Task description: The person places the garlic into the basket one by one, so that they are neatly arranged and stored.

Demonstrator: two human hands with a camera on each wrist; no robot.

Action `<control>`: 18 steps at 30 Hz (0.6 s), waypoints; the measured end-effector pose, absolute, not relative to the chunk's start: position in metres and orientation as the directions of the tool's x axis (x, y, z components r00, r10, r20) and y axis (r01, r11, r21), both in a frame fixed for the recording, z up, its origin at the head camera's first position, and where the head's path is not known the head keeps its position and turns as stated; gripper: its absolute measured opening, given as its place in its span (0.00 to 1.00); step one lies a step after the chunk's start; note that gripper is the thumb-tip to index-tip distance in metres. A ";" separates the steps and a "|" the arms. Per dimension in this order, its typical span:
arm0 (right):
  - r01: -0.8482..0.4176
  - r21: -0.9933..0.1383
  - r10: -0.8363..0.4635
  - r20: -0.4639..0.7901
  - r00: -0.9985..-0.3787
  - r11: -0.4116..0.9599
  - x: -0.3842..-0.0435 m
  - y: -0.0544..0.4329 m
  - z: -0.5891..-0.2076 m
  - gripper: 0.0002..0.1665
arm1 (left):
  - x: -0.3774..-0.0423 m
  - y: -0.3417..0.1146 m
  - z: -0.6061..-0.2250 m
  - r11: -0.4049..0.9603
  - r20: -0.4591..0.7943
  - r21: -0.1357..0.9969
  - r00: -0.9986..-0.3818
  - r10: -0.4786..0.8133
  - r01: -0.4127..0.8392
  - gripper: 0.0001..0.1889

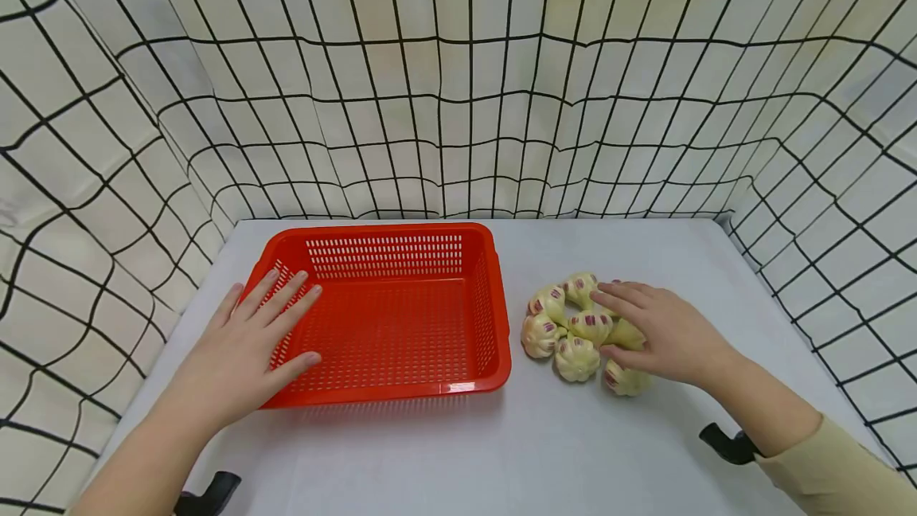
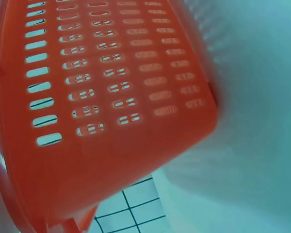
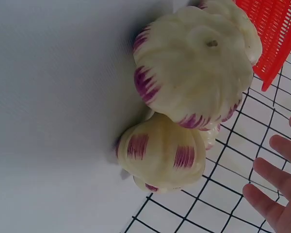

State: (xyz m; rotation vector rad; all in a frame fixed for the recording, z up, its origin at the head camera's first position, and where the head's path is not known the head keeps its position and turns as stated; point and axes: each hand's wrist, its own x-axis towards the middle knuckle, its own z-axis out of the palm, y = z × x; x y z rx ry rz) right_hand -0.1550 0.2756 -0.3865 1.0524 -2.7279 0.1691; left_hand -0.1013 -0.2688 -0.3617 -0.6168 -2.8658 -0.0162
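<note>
A red plastic basket (image 1: 387,341) with slotted walls stands on the white table, nothing inside it. Over its left rim my left hand (image 1: 247,349) is spread with straight fingers, holding nothing; whether it touches the rim I cannot tell. The left wrist view shows the basket's slotted outer wall (image 2: 102,160) close up. Right of the basket lies a cluster of several garlic bulbs (image 1: 576,357), cream with purple streaks. My right hand (image 1: 662,329) hovers over the cluster's right side, fingers extended, partly hiding some bulbs. In the right wrist view its fingers stand apart from the nearest garlic bulb (image 3: 194,68).
The white table (image 1: 458,452) carries the basket and the garlic. Black netting (image 1: 473,118) over white sheeting walls the back and both sides. A black strap end (image 1: 727,443) hangs at the right wrist, another (image 1: 211,494) at the left.
</note>
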 end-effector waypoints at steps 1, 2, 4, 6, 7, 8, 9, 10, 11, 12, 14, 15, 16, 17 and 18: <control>-0.676 -0.033 -0.653 0.228 -0.723 0.737 -0.155 0.275 -0.387 0.44 | -0.101 -0.270 -0.362 0.914 0.203 -0.029 -0.893 0.402 0.405 0.47; -0.678 -0.035 -0.657 0.218 -0.722 0.734 -0.156 0.274 -0.388 0.43 | -0.100 -0.271 -0.363 0.915 0.199 -0.023 -0.895 0.399 0.403 0.46; -0.686 -0.041 -0.667 0.199 -0.718 0.727 -0.156 0.271 -0.389 0.42 | -0.099 -0.274 -0.364 0.916 0.191 -0.011 -0.899 0.395 0.400 0.46; -0.697 -0.043 -0.680 0.183 -0.710 0.716 -0.157 0.269 -0.389 0.40 | -0.097 -0.276 -0.365 0.915 0.188 0.002 -0.899 0.396 0.403 0.46; -0.703 -0.049 -0.687 0.175 -0.706 0.710 -0.157 0.267 -0.389 0.39 | -0.096 -0.277 -0.366 0.913 0.186 0.009 -0.898 0.399 0.408 0.46; -0.707 -0.051 -0.692 0.164 -0.703 0.706 -0.157 0.266 -0.389 0.37 | -0.096 -0.278 -0.367 0.911 0.183 0.018 -0.897 0.403 0.413 0.46; -0.710 -0.053 -0.697 0.151 -0.701 0.703 -0.157 0.265 -0.389 0.36 | -0.095 -0.279 -0.368 0.908 0.182 0.023 -0.895 0.407 0.418 0.46; -0.713 -0.056 -0.702 0.140 -0.699 0.699 -0.157 0.264 -0.390 0.35 | -0.095 -0.281 -0.370 0.905 0.181 0.028 -0.893 0.413 0.424 0.46; -0.716 -0.062 -0.706 0.128 -0.696 0.695 -0.156 0.263 -0.390 0.34 | -0.094 -0.282 -0.371 0.903 0.181 0.032 -0.891 0.415 0.427 0.46; -0.720 -0.069 -0.711 0.118 -0.693 0.690 -0.156 0.262 -0.390 0.33 | -0.093 -0.283 -0.372 0.902 0.179 0.037 -0.891 0.418 0.431 0.46; -0.727 -0.075 -0.720 0.101 -0.686 0.682 -0.156 0.261 -0.391 0.31 | -0.092 -0.285 -0.375 0.901 0.173 0.047 -0.892 0.417 0.430 0.46; -0.731 -0.080 -0.725 0.093 -0.682 0.677 -0.156 0.260 -0.391 0.30 | -0.091 -0.286 -0.377 0.903 0.171 0.052 -0.894 0.414 0.428 0.46; -0.734 -0.085 -0.729 0.085 -0.679 0.674 -0.155 0.259 -0.392 0.30 | -0.091 -0.286 -0.378 0.904 0.167 0.058 -0.897 0.410 0.424 0.46; -0.734 -0.089 -0.731 0.075 -0.679 0.673 -0.155 0.258 -0.392 0.29 | -0.090 -0.287 -0.379 0.906 0.160 0.063 -0.901 0.404 0.418 0.46; -0.734 -0.095 -0.732 0.065 -0.679 0.672 -0.155 0.257 -0.392 0.29 | -0.089 -0.288 -0.380 0.908 0.154 0.069 -0.904 0.399 0.413 0.45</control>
